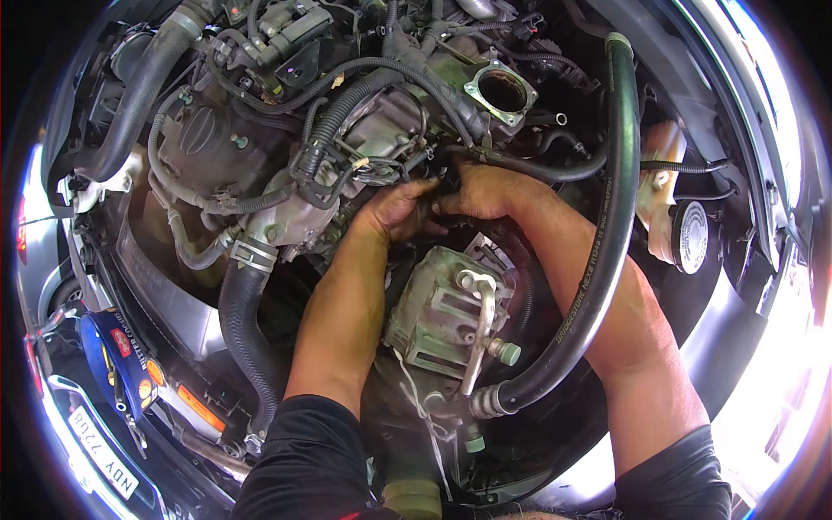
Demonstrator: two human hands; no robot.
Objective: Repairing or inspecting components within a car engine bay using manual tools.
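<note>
Both my arms reach deep into a car's engine bay. My left hand (400,211) is bent beside the engine block (381,130), its thumb and fingers curled round something small and dark. Close to its right, my right hand (479,192) bends in under a black hose (546,169); its thumb points left and most of its fingers are out of sight. Whatever the two hands grip between them is hidden in shadow. Just below them sits a grey metal compressor (446,316) with a metal pipe on its top. Over my right forearm passes a thick black hose (617,173).
A round metal intake flange (505,93) opens above my hands. Wiring conduit (347,108) loops across the engine. On the left runs a thick radiator hose (244,321), with a blue tool tray (121,360) beyond it. A pale reservoir (663,186) with a black cap stands at right.
</note>
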